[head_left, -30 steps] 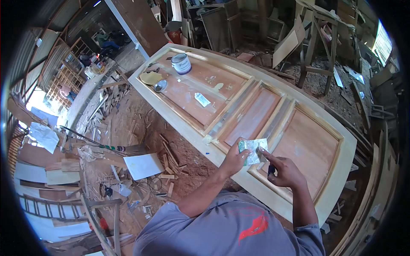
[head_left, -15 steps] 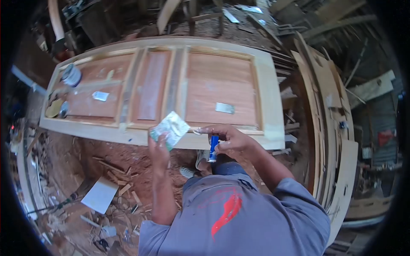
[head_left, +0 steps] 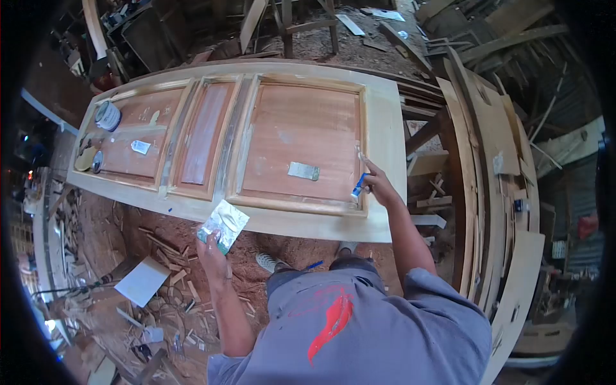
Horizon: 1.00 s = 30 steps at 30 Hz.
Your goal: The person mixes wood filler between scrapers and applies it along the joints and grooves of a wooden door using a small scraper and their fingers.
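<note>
My left hand (head_left: pixel 213 250) grips a square silvery sheet (head_left: pixel 230 221) with green at its edge and a whitish smear on top, held just off the near edge of a wooden panel door (head_left: pixel 301 221). With my right hand (head_left: pixel 380 184) I hold a slim blue object with a pale end (head_left: pixel 358 187) against the palm; its exact kind cannot be made out. The index finger of that hand is stretched out to the moulding (head_left: pixel 363 138) on the right side of the largest panel. Whitish filler marks the panel joints.
On the door lie a tin can (head_left: pixel 108 116), a silvery piece (head_left: pixel 303 171), a smaller pale packet (head_left: pixel 140 147) and a round lid (head_left: pixel 97 161). Long boards (head_left: pixel 478 173) stand to the right. Wood scraps and a white sheet (head_left: pixel 142 281) litter the ground.
My right hand has moved right and away from me, from near the silvery sheet to the panel's right moulding. My left hand has moved left and slightly lower with the sheet.
</note>
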Available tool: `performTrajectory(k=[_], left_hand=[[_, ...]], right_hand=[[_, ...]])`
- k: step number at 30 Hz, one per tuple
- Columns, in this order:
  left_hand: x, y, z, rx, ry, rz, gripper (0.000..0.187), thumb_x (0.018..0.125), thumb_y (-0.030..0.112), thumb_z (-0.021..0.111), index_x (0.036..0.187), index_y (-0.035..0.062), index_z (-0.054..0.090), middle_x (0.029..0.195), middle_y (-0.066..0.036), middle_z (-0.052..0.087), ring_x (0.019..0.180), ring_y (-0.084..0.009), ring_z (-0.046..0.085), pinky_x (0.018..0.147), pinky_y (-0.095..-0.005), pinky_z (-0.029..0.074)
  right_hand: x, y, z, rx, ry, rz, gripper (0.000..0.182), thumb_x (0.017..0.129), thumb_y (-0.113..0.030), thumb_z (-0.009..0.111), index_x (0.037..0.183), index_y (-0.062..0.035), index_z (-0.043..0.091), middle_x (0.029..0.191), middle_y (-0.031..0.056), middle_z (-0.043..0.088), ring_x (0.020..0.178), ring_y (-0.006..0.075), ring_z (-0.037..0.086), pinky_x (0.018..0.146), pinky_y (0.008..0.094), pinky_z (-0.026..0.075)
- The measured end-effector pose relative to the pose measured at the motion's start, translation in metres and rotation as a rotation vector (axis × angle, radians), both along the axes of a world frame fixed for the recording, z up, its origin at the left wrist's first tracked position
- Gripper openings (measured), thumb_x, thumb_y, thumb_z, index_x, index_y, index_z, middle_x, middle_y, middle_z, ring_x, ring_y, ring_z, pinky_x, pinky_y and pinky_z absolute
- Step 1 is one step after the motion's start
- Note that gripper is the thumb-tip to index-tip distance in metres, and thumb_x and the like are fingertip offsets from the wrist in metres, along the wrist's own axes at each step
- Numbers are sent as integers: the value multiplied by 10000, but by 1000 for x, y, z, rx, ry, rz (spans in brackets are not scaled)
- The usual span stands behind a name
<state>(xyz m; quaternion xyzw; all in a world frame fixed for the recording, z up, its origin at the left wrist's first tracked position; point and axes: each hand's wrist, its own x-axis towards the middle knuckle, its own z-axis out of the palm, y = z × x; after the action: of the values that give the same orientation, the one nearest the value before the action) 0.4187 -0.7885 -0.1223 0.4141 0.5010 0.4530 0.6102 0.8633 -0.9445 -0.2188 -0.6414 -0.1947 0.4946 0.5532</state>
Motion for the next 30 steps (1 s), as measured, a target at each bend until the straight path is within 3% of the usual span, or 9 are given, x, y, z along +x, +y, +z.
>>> performTrajectory(k=[3,6,9,11,13,15,24,27,30], left_hand=[[71,-41,30,4,86,74,214,965,84,474,1143,7,564,1039,-84,606,947,-153,568,841,-310,478],[81,-69,-16,64,190,-31,221,939,68,495,1141,3,555,1038,-93,610,952,-164,581,850,-309,484],[125,-94,21,6,234,-18,211,935,57,500,1131,6,557,1033,-90,608,941,-161,575,859,-306,478],[129,-98,14,19,173,-10,202,939,34,500,1132,3,548,1032,-77,612,934,-139,578,850,-292,483],[133,-95,14,32,152,-45,196,942,26,499,1132,0,546,1033,-71,615,937,-128,580,846,-287,488],[140,-84,17,-19,112,-31,189,946,17,502,1129,2,544,1036,-65,615,934,-117,581,844,-279,489],[169,39,-7,-82,-6,-277,236,960,49,543,1192,32,504,1060,-45,602,978,-111,566,893,-273,468],[172,79,-17,-54,-45,-339,232,958,57,549,1185,35,504,1062,-47,599,979,-113,566,897,-271,466],[178,105,-28,-55,-85,-398,235,955,56,550,1184,39,502,1069,-45,593,987,-113,559,905,-272,459]], right_hand=[[76,31,-40,-218,-438,257,868,773,-141,623,1583,-44,326,892,111,690,817,205,682,735,340,543],[115,63,-90,-320,-811,417,895,769,-209,637,1574,-7,302,1031,216,731,935,361,728,871,432,566],[113,88,-51,-511,-813,536,900,758,-264,640,1545,33,320,1072,288,713,997,450,702,945,452,545],[136,116,-139,-416,-1289,1175,819,725,-244,674,1448,68,450,1102,316,695,1043,431,690,935,436,549],[140,127,-157,-460,-1335,1209,745,705,-242,687,1362,81,546,1112,325,687,1063,424,684,924,431,555],[129,120,-155,-638,-943,639,678,700,-260,681,1287,72,608,1101,315,692,1056,429,686,910,437,563],[93,102,-24,-731,-770,903,739,673,-256,708,1354,6,588,1095,310,693,1031,430,691,885,447,572],[115,97,-58,-537,-957,444,864,653,-252,727,1466,-58,509,1071,306,699,980,421,707,864,438,577],[123,116,-49,-687,-835,474,972,675,-264,727,1562,-89,369,1047,298,707,944,397,718,847,432,576]])
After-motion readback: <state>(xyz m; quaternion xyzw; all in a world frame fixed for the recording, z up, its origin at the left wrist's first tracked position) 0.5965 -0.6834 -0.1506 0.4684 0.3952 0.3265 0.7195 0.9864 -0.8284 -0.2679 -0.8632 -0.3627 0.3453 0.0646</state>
